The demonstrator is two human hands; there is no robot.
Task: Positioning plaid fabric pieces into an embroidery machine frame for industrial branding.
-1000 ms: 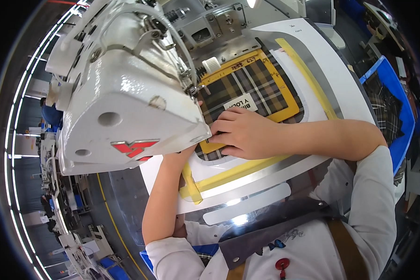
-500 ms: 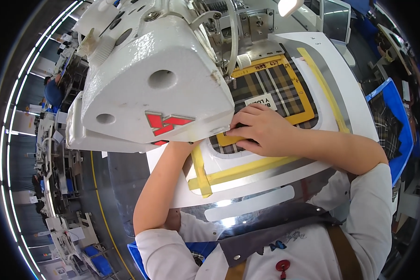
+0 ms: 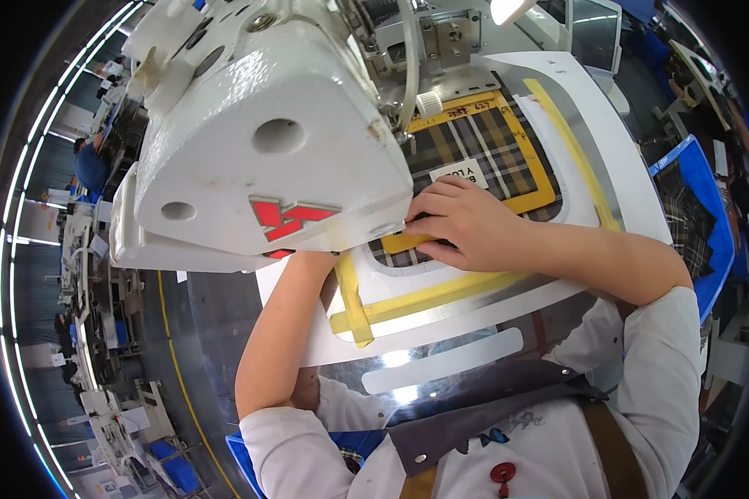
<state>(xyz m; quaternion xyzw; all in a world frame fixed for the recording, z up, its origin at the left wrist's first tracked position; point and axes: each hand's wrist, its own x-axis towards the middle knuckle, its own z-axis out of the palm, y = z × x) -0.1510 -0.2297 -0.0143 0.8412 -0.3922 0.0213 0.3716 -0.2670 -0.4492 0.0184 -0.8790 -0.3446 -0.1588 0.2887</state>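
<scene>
First, the white machine (image 3: 216, 175) hides the left hand, so its grip cannot be told. Beside it, plaid cloth (image 3: 437, 143) lies under a yellow frame (image 3: 530, 158), a white label (image 3: 460, 172) on the cloth. The right hand (image 3: 464, 220) rests over the frame's near side, fingers half bent; whether they pinch anything cannot be seen. Rightward, a blue bin (image 3: 718, 270) holds plaid pieces.

By remote view, I find a glossy grey bench (image 3: 508, 320) bearing a large white sheet (image 3: 612, 158). Yellow tape strips (image 3: 449, 297) overlap at the sheet's near left corner. Whether the plaid fabric (image 3: 449, 148) touches the bench itself, I cannot determine.
</scene>
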